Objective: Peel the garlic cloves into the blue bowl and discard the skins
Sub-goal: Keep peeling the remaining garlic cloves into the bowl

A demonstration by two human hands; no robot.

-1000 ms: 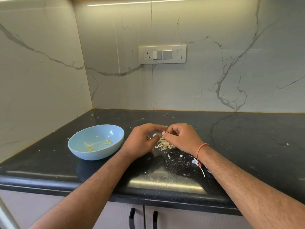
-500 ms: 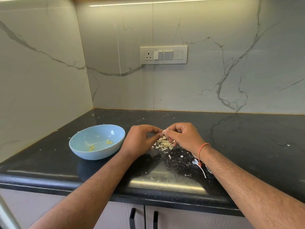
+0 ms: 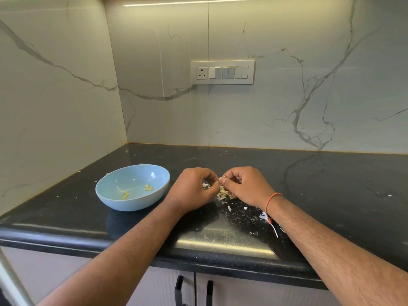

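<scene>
A light blue bowl (image 3: pixel 132 187) sits on the black counter left of my hands, with a few small yellowish garlic pieces (image 3: pixel 147 187) inside. My left hand (image 3: pixel 194 188) and my right hand (image 3: pixel 245 186) meet fingertip to fingertip just above a small heap of pale garlic skins (image 3: pixel 223 193). Between the fingertips both hands pinch a small pale garlic clove (image 3: pixel 220 179), mostly hidden by the fingers. An orange thread band circles my right wrist.
Loose white skin flakes (image 3: pixel 249 214) lie scattered on the black counter (image 3: pixel 331 184) in front of and under my right forearm. Marble walls close the corner behind and to the left. A switch plate (image 3: pixel 222 72) hangs on the back wall. Cabinet handles (image 3: pixel 179 288) show below the counter edge.
My hands stayed over the skin heap, fingertips working slightly around the clove. The bowl has not moved.
</scene>
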